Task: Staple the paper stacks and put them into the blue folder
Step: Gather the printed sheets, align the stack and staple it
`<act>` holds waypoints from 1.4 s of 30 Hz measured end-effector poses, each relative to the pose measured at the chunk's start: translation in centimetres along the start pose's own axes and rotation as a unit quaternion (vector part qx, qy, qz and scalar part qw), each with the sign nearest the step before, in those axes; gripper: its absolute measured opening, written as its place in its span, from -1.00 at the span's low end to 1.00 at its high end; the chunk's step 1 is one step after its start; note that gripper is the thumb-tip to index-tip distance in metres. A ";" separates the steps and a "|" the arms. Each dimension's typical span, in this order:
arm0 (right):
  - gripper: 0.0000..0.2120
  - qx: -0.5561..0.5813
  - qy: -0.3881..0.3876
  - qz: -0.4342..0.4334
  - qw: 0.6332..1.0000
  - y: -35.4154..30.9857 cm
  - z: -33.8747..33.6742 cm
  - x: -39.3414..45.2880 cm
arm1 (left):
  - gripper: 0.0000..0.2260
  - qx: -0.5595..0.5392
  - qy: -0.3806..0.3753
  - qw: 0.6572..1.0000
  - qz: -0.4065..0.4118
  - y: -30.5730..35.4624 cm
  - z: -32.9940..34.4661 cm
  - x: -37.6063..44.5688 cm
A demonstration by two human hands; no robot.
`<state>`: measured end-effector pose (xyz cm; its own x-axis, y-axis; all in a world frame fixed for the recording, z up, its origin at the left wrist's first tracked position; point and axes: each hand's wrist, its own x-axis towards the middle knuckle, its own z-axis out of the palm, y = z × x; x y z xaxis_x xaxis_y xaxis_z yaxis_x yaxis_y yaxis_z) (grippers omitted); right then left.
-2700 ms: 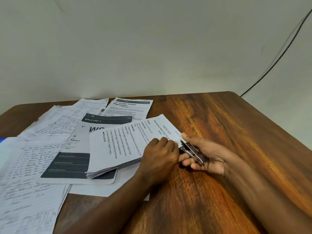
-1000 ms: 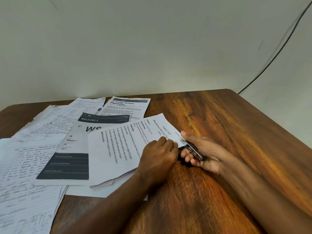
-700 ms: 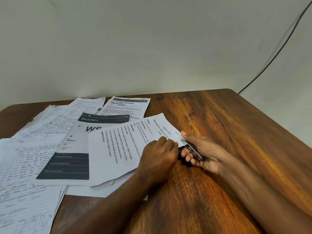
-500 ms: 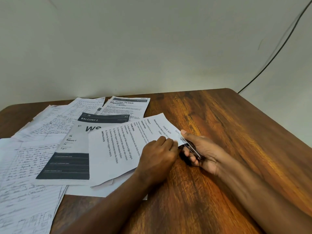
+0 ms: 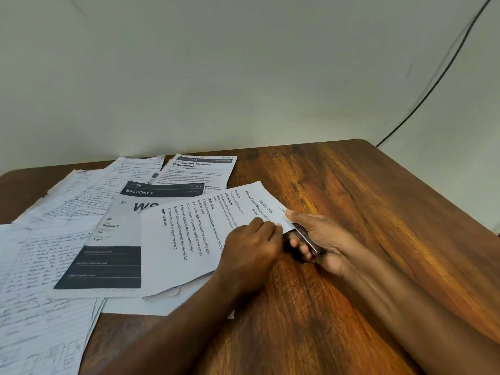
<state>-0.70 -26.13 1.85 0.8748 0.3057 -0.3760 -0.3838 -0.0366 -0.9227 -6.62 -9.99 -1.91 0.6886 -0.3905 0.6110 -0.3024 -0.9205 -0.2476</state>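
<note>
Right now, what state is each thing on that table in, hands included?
Paper stack: flat on the other sheets, corner inside the stapler.
Stapler: gripped, closed over that corner.
Right hand: grips the stapler.
Left hand: curled, pressing the stack down.
Loose papers: scattered, overlapping.
Blue folder: not in view.

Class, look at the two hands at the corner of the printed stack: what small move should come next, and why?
Probably squeeze the stapler. The right hand grips it with the printed stack's corner between its arms, and the left hand presses the stack onto the table.
</note>
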 end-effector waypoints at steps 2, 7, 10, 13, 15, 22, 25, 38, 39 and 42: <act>-0.58 0.005 -0.005 0.002 1.000 0.0 0.0 -0.1 | -0.68 -0.001 0.000 1.000 -0.011 0.1 -0.2 0.1; -0.52 -0.041 -0.042 0.029 0.998 -0.9 -1.0 -0.5 | -0.76 -0.004 -0.027 0.999 -0.023 -0.1 -0.6 0.0; -0.48 -0.097 -0.008 0.006 0.995 -1.4 -2.5 -0.2 | -0.67 -0.001 -0.049 0.998 -0.034 -0.1 -0.8 0.1; -0.57 -0.233 0.080 -0.071 0.967 -1.8 -4.2 -0.2 | -0.64 0.000 -0.054 0.998 -0.042 -0.1 -0.9 0.1; -0.65 -0.412 0.167 -0.128 0.886 -1.9 -5.5 0.1 | -0.64 0.003 -0.054 0.998 -0.040 -0.1 -0.9 0.1; -0.66 -0.607 0.319 -0.150 0.712 -2.0 -8.2 0.4 | -0.64 0.004 -0.057 0.998 -0.040 -0.1 -0.8 0.0; -0.63 -0.616 0.319 -0.126 0.709 -2.1 -9.0 0.7 | -0.65 0.007 -0.053 0.998 -0.039 0.0 -0.8 0.0; -0.48 -0.277 0.083 -0.187 0.939 0.1 -0.9 -1.0 | -0.68 0.008 -0.022 0.999 -0.037 -0.1 -0.4 -0.4; -0.56 -0.256 0.078 -0.187 0.945 0.8 -0.3 -0.8 | -0.70 0.004 -0.021 0.999 -0.037 -0.1 -0.3 -0.5; -0.73 -0.214 0.072 -0.206 0.952 2.0 0.6 0.1 | -0.75 -0.004 -0.017 0.999 -0.037 -0.2 0.1 -0.5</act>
<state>-1.54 -25.63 -0.04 0.9684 0.2450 0.0471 0.1303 -0.3356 -0.9330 -6.87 -9.62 -2.23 0.7317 -0.3211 0.6012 -0.2541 -0.9470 -0.1965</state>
